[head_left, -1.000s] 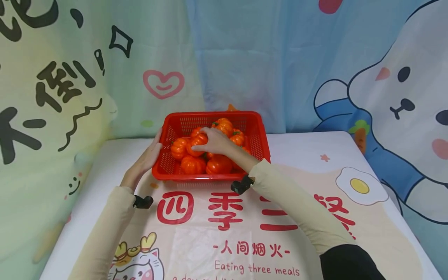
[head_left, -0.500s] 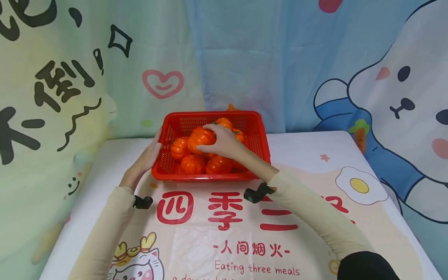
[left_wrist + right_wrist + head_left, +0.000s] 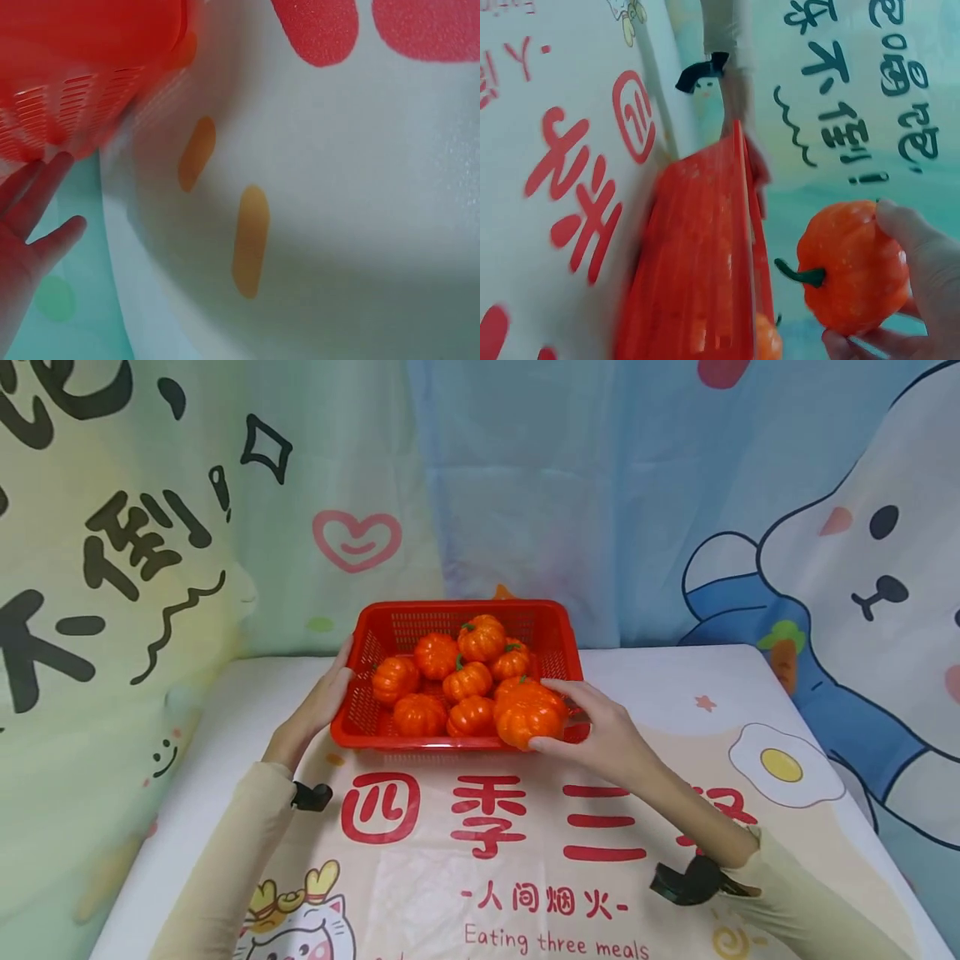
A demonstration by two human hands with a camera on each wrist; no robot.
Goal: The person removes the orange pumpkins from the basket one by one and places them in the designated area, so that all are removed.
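An orange pumpkin [image 3: 531, 717] was gripped by the right hand [image 3: 609, 727] above the near right corner of a red basket [image 3: 427, 743].
The pumpkin was held between the thumb and fingers, and its green stem [image 3: 801, 274] could be seen. The basket's left side was touched by the left hand [image 3: 318, 697], with its fingers out straight. More small pumpkins [image 3: 418, 717] were kept inside, two of them by the near edge. The basket was set by the far edge of the white table [image 3: 660, 681].
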